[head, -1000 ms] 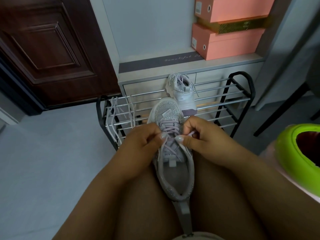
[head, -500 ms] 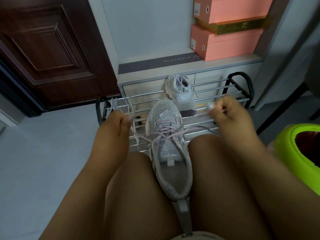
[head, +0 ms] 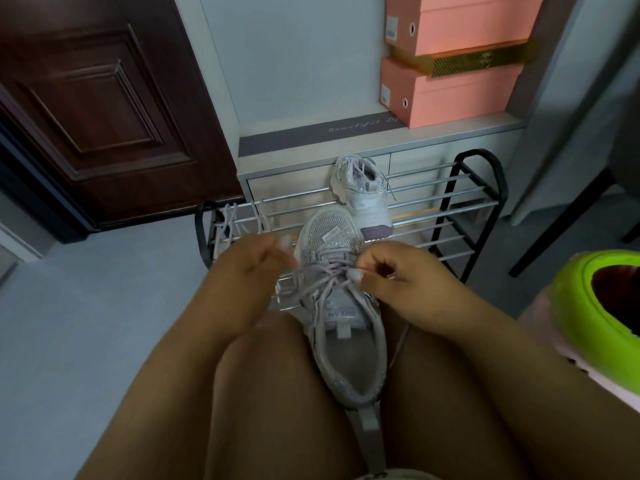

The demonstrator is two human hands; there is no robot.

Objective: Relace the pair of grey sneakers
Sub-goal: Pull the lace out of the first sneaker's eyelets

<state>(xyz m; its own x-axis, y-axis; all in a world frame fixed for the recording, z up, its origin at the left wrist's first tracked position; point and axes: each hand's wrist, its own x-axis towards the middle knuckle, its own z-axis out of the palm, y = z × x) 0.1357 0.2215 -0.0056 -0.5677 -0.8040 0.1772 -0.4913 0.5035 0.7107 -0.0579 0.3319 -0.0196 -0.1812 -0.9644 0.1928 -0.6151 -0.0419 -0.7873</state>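
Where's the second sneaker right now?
In the head view the second sneaker sits on the top rails of the metal shoe rack, just beyond the toe of the sneaker held between the knees.

Near sneaker (head: 341, 306): glittery mesh, cloth lace (head: 322, 282). Rack (head: 446, 206): shiny metal rods. Door (head: 86, 116): glossy dark wood. Matt cardboard boxes (head: 457, 95).
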